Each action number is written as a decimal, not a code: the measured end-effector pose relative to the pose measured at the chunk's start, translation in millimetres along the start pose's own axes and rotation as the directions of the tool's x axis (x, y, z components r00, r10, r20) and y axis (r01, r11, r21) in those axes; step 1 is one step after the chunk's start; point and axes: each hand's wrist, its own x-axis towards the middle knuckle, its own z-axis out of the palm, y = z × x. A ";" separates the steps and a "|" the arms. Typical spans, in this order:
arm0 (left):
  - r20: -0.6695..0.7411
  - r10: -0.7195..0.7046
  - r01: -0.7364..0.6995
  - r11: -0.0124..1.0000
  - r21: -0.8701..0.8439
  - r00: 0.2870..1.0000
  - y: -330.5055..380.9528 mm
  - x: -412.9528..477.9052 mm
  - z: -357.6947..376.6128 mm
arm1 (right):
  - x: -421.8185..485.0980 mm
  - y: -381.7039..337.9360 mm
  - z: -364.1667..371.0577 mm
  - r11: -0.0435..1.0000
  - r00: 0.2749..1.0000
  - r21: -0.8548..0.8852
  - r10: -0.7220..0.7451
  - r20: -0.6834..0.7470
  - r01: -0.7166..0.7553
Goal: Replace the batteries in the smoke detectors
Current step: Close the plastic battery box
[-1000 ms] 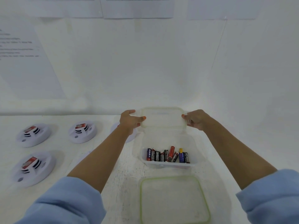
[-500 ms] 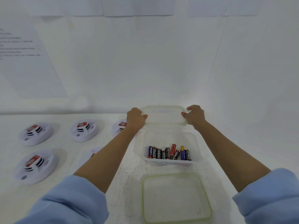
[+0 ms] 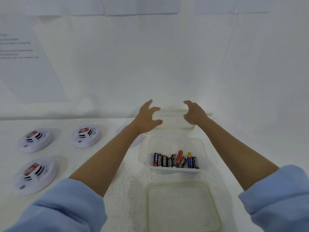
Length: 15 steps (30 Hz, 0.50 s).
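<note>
Lying in a row, black, red and blue batteries point(image 3: 175, 161) sit at the near wall of your clear tub point(image 3: 175, 142), right of the smoke detectors point(image 3: 86, 136); beyond, your left hand point(image 3: 147, 116) and right hand point(image 3: 194, 114) spread their fingers, holding nothing.

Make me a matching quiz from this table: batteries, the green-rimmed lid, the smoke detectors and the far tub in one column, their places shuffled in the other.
Things:
1. batteries
2. green-rimmed lid
3. smoke detectors
4. far tub

Places:
A. between the left hand and the right hand
B. flat on the table, nearest the camera
C. on the left side of the table
D. inside the middle tub

Pairs: 1-D, 2-B, 3-C, 4-A.
</note>
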 end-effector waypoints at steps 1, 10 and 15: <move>0.060 0.073 -0.071 0.997 -0.028 0.996 1.2 0.0 -1.8 | 2.1 -4.3 1.2 0.996 0.997 -0.037 -0.082 0.010 0.082; 0.184 0.168 -0.179 0.983 0.044 0.968 -5.6 8.9 2.9 | 24.9 -12.9 27.8 0.960 0.953 -0.061 -0.261 0.154 0.273; 0.119 0.226 -0.245 0.953 0.179 0.967 -4.5 11.9 4.9 | 28.0 -15.2 33.3 0.964 0.964 -0.105 -0.231 0.135 0.245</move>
